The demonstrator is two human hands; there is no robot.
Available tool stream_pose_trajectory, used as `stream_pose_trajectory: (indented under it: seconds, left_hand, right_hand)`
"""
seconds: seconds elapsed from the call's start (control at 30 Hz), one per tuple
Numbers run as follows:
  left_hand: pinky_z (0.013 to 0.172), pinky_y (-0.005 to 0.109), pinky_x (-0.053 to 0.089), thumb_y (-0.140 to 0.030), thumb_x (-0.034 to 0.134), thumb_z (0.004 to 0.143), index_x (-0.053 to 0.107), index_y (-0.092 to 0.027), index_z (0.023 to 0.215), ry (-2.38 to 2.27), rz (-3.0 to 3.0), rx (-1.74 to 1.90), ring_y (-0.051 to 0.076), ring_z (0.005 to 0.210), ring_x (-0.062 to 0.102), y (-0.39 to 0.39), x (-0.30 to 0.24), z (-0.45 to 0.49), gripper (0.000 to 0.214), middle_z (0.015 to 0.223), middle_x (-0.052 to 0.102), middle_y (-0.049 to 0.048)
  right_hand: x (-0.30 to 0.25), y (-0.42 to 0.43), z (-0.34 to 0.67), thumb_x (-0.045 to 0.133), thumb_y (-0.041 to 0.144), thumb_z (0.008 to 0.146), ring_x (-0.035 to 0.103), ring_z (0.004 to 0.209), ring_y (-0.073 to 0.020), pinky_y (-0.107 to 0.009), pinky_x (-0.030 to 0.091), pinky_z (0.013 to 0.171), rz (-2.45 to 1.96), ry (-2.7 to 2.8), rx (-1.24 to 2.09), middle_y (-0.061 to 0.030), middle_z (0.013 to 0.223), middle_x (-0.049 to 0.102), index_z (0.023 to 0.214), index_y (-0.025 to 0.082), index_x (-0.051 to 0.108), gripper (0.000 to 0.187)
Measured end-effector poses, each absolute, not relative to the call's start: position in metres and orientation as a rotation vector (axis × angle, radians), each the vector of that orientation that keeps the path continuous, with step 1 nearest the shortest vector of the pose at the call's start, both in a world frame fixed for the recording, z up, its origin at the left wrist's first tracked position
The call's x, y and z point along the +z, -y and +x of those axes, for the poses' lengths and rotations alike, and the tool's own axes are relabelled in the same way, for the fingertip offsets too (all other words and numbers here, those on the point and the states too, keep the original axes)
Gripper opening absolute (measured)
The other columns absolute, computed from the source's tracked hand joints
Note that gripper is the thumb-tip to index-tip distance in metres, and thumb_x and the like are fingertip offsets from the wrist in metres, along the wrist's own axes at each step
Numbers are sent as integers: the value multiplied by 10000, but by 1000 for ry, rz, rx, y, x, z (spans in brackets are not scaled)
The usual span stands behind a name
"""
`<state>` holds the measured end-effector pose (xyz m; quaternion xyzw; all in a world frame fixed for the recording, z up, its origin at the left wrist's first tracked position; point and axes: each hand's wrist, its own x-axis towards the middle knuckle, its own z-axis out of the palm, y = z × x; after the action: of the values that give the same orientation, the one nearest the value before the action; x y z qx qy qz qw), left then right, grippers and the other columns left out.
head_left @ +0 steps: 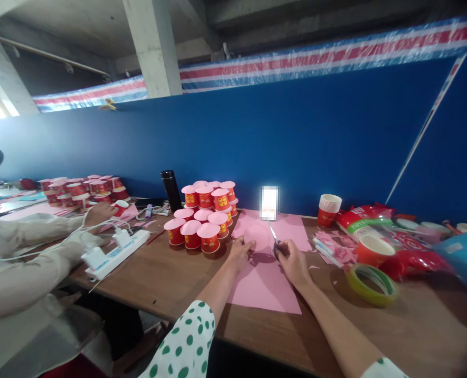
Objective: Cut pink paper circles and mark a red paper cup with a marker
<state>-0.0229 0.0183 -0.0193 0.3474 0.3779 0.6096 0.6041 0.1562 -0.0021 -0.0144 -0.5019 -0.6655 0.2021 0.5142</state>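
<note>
Between my hands is a rounded piece of pink paper, its edge pinched in the fingers of my left hand. My right hand is closed around the dark handles of a pair of scissors. The blades point up and away, close to the right edge of the rounded piece. Beneath both hands lie pink paper sheets on the brown table. Whether the blades touch the paper I cannot tell.
To the left, red paper cups with pink discs are stacked beside a black flask. A power strip lies near a co-worker's arms. On the right are yellow tape, pink scraps, stacked cups and red bags.
</note>
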Motion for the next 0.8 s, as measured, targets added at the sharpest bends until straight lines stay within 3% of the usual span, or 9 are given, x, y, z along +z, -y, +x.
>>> stream_pose_trajectory:
  seconds: [0.23,0.43,0.57,0.67,0.8]
  left_hand:
    - [389,220,377,-317,837,514,564,-151,827,-852,809,1428,104,412,515,-17,-18,-22,447,557,606,-9]
    - [395,217,397,-357,846,506,570,-162,870,-839,791,1450,111,433,543,-16,-18,-22,497,603,635,-9]
    - [546,249,499,-343,868,489,597,-147,884,-829,775,1491,132,580,620,-16,-17,-22,518,698,673,25]
    - [640,261,519,-338,877,475,605,-137,884,-840,763,1512,147,668,645,-16,-15,-21,531,737,683,42]
    - [604,243,499,-336,866,485,599,-136,893,-874,765,1508,131,619,625,-16,-16,-20,527,696,664,25]
  right_hand:
    - [-13,1,156,571,338,741,699,785,-236,-367,538,754,-1187,1524,624,-82,863,726,998,203,565,290]
    - [-12,-3,154,668,445,691,692,708,-224,-308,553,578,-1148,1483,842,-65,801,727,1040,185,603,440]
    - [-8,2,151,710,480,652,643,597,-188,-255,490,440,-1130,1448,979,-33,719,693,1035,172,620,500]
    - [-6,5,150,718,477,651,585,519,-145,-228,452,393,-1113,1419,1078,6,663,647,1041,171,626,503]
    - [-6,7,149,723,450,664,522,456,-110,-214,430,370,-1108,1382,1191,51,601,583,1051,176,626,484]
